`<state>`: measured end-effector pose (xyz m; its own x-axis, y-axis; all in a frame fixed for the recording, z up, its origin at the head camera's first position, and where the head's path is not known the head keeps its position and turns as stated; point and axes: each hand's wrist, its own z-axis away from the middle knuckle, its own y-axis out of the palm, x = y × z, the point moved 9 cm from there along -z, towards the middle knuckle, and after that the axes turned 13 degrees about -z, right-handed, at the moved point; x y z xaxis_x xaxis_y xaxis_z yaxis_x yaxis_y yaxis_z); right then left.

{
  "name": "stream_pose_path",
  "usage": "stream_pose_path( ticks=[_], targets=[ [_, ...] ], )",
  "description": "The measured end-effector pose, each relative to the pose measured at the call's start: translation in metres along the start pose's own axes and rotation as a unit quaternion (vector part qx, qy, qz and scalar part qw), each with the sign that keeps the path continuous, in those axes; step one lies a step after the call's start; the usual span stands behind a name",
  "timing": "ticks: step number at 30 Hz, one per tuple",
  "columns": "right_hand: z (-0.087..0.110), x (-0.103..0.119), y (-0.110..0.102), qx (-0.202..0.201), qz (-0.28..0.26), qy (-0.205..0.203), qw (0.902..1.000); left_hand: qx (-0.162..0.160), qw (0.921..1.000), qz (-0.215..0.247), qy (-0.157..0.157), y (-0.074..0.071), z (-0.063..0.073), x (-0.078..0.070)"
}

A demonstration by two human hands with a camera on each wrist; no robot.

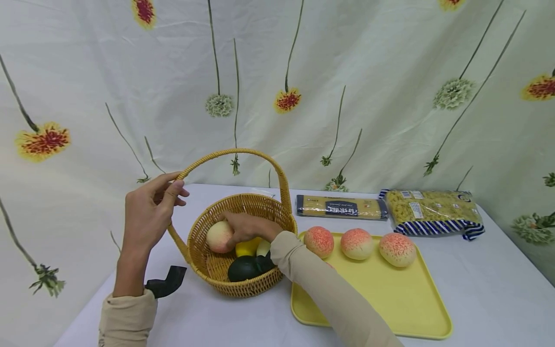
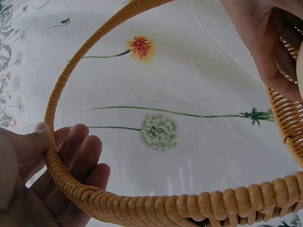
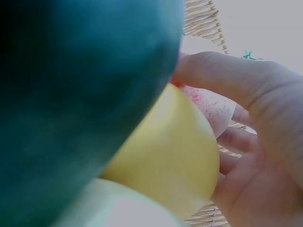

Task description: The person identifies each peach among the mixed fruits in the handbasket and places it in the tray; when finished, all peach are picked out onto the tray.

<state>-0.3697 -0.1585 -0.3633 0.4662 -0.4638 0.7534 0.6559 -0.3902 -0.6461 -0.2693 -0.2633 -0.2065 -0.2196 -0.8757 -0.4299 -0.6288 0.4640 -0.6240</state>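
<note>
My left hand (image 1: 149,209) pinches the tall arched handle (image 1: 243,151) of a wicker basket (image 1: 243,290) on its left side. In the left wrist view, that handle (image 2: 59,90) runs between thumb and fingers. My right hand (image 1: 248,226) reaches into the basket, its thumb and fingers around a pale peach (image 1: 217,236) with a pink blush. Below this hand lie a yellow fruit (image 1: 247,247), a pale green one (image 1: 263,248) and a dark green, rounded one (image 1: 243,268). The right wrist view shows the yellow fruit (image 3: 170,151) close beside the gripped peach (image 3: 210,106).
Right of the basket lies a yellow tray (image 1: 390,303) with several peaches (image 1: 357,244), partly covered by my right forearm. Behind it are a long pasta packet (image 1: 342,207) and a larger bag of pasta (image 1: 433,209). A flowered cloth (image 1: 368,72) hangs behind the table.
</note>
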Motion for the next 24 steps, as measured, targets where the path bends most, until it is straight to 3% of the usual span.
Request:
stream_pose_path(
  ticks=[15, 24],
  targets=[
    [-0.001, 0.008, -0.004, -0.003, 0.031, -0.04, 0.9987, 0.0, 1.0, 0.0, 0.0, 0.0, 0.001, 0.0],
    [0.003, 0.017, -0.013, -0.011, -0.022, -0.071, 0.9972, -0.002, 1.0, -0.002, 0.0, 0.0, 0.0, 0.0]
  ],
)
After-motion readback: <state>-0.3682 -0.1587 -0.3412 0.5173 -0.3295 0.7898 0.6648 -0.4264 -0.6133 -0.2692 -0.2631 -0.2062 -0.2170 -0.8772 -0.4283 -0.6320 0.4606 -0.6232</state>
